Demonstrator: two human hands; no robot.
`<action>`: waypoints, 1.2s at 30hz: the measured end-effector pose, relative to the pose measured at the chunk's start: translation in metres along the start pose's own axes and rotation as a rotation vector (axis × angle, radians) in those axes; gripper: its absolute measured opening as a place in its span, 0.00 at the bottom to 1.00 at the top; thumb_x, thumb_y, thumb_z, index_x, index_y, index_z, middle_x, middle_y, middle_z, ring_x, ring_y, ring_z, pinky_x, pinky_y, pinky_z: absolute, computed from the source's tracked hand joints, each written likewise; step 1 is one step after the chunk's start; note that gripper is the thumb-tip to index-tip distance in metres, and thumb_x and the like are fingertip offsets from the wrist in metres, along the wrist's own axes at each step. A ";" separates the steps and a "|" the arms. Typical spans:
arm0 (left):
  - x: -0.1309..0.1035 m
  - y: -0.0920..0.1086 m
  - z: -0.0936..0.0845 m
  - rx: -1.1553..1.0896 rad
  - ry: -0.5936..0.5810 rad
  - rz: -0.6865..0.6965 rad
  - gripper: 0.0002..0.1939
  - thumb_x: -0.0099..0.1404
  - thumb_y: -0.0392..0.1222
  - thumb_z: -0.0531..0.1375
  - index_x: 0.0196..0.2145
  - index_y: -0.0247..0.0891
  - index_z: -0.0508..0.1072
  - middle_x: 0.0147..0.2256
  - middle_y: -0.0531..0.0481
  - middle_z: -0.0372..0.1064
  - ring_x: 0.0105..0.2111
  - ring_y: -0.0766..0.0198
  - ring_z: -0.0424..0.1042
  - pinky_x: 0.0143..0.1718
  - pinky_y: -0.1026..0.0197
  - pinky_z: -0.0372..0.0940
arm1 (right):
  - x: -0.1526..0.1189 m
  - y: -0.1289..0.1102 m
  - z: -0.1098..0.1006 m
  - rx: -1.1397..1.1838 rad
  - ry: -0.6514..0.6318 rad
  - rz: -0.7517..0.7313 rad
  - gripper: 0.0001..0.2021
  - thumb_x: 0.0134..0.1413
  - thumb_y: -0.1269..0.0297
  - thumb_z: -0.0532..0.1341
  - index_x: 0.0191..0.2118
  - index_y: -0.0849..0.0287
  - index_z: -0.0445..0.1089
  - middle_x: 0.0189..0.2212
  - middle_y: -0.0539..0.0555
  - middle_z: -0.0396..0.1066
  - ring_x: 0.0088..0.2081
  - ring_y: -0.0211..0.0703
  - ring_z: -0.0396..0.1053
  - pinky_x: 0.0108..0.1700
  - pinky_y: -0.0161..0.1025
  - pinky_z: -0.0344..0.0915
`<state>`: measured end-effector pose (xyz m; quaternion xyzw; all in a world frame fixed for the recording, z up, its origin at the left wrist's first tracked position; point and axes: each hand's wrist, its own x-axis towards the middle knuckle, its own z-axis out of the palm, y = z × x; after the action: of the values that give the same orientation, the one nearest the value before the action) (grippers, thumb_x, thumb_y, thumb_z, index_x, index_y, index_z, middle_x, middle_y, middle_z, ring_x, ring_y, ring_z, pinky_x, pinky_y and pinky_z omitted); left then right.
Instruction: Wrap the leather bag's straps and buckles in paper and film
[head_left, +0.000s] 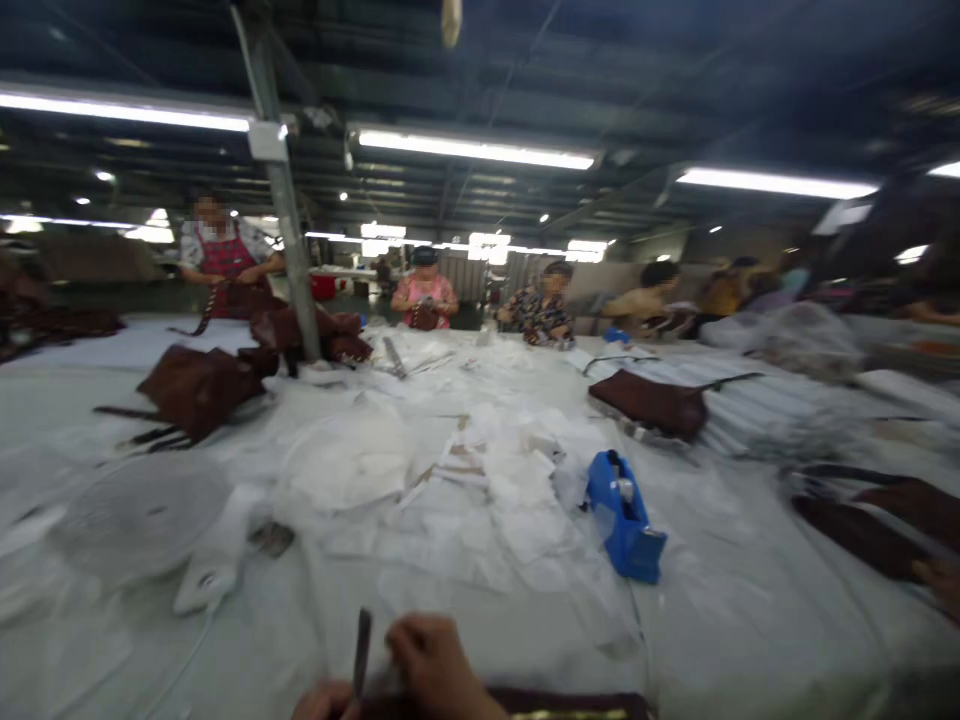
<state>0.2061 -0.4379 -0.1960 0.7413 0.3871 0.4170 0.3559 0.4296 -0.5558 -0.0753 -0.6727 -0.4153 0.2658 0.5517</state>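
At the bottom edge, my left hand is closed, only partly in view, around the lower end of a narrow dark strip that stands upright. Just to its right, my right hand has its fingers curled together in a pinch; blur hides whatever may be in them. Beneath and beside my right hand lies a dark brown leather-like piece with a gold-coloured line along it, mostly cut off by the frame.
A blue tape dispenser stands ahead on the right. White scraps litter the table. Brown bags lie left and right. A white fan-like device sits at left. A metal post rises behind. Several people work opposite; another person's hand shows at right.
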 end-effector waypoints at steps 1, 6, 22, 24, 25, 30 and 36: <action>-0.022 -0.001 -0.017 0.025 0.004 -0.050 0.20 0.59 0.60 0.53 0.24 0.43 0.72 0.23 0.49 0.70 0.28 0.55 0.72 0.29 0.53 0.70 | -0.002 0.013 0.033 0.028 -0.055 0.043 0.13 0.61 0.58 0.57 0.45 0.62 0.68 0.41 0.54 0.70 0.37 0.41 0.70 0.39 0.41 0.70; -0.056 0.013 -0.035 0.088 0.051 -0.132 0.12 0.65 0.48 0.53 0.31 0.40 0.71 0.31 0.49 0.70 0.35 0.58 0.70 0.39 0.55 0.67 | -0.038 0.049 0.126 0.193 -0.183 0.210 0.14 0.56 0.59 0.58 0.46 0.61 0.66 0.30 0.51 0.71 0.35 0.44 0.73 0.43 0.44 0.69; -0.054 0.011 -0.025 0.239 0.040 0.119 0.08 0.65 0.33 0.53 0.33 0.40 0.71 0.34 0.48 0.70 0.43 0.56 0.68 0.48 0.49 0.63 | -0.039 0.047 0.153 0.125 -0.221 0.119 0.14 0.51 0.53 0.62 0.33 0.61 0.70 0.30 0.54 0.72 0.35 0.47 0.69 0.42 0.42 0.66; -0.052 0.011 -0.027 0.179 0.040 0.037 0.06 0.65 0.35 0.54 0.31 0.40 0.70 0.34 0.48 0.71 0.44 0.55 0.68 0.48 0.49 0.64 | -0.040 0.050 0.154 0.208 -0.207 0.118 0.14 0.51 0.53 0.62 0.34 0.60 0.69 0.30 0.53 0.71 0.36 0.46 0.68 0.43 0.41 0.65; -0.051 0.011 -0.030 0.141 0.041 -0.021 0.04 0.64 0.36 0.55 0.32 0.40 0.70 0.35 0.47 0.71 0.44 0.55 0.69 0.47 0.49 0.65 | -0.040 0.051 0.154 0.249 -0.210 0.120 0.13 0.51 0.53 0.63 0.34 0.60 0.68 0.31 0.53 0.70 0.36 0.45 0.68 0.43 0.40 0.65; -0.038 0.013 -0.045 -0.036 -0.121 -0.151 0.16 0.61 0.37 0.60 0.48 0.41 0.70 0.39 0.48 0.73 0.40 0.59 0.72 0.45 0.53 0.67 | -0.038 0.048 0.154 0.339 -0.283 0.122 0.12 0.51 0.55 0.63 0.32 0.59 0.68 0.30 0.51 0.69 0.35 0.43 0.67 0.42 0.38 0.65; -0.044 0.016 -0.036 0.203 0.033 0.080 0.10 0.64 0.34 0.57 0.38 0.43 0.77 0.32 0.51 0.76 0.42 0.57 0.70 0.50 0.48 0.61 | -0.037 0.051 0.156 0.256 -0.136 0.197 0.16 0.47 0.52 0.65 0.30 0.62 0.71 0.26 0.52 0.72 0.30 0.44 0.68 0.36 0.38 0.65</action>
<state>0.1633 -0.4759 -0.1827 0.7814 0.4033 0.4017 0.2556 0.2966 -0.5082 -0.1666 -0.6149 -0.3466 0.4142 0.5746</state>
